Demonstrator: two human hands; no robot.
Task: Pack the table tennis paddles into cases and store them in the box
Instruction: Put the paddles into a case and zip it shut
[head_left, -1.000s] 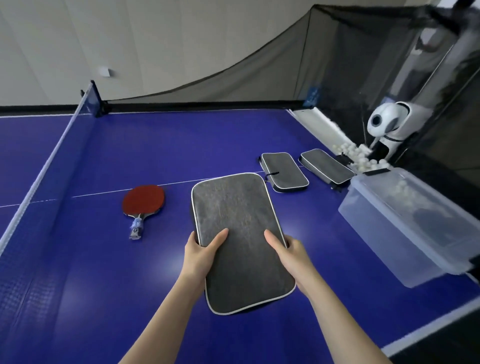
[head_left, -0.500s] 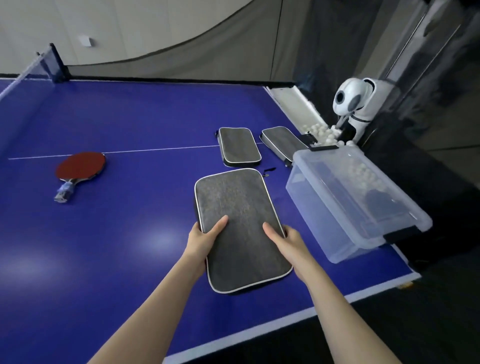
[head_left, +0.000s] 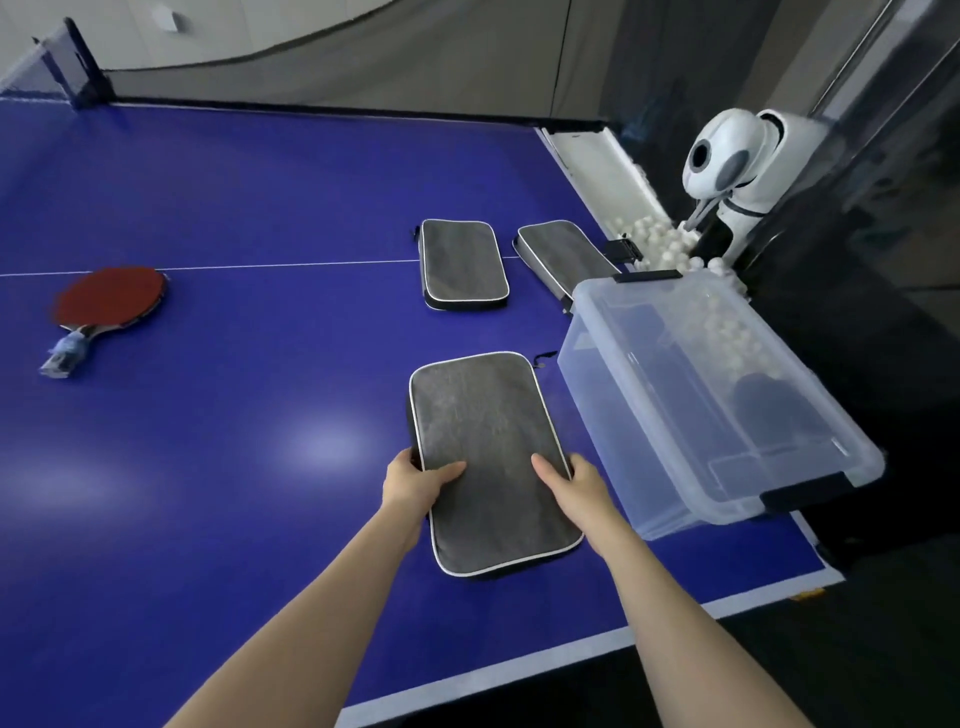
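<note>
A grey paddle case (head_left: 485, 431) with white piping is held over the blue table (head_left: 260, 208), just left of the clear plastic box (head_left: 691, 467). My left hand (head_left: 415, 480) grips its left edge and my right hand (head_left: 574, 486) grips its right edge, thumbs on top. Two more grey cases lie further back: one case (head_left: 462, 262) at centre and another case (head_left: 563, 252) partly behind the box. A red paddle (head_left: 106, 299) lies bare at the far left, its handle pointing toward me.
A white ball-feeding machine (head_left: 732, 161) stands off the table's right side with several white balls (head_left: 657, 239) in its tray. Dark netting surrounds the far and right sides. The table's net post (head_left: 78, 57) is at the top left. The table's near edge lies close below my forearms.
The held case has travelled right and now sits next to the box. My view has swung right, so the red paddle appears further left.
</note>
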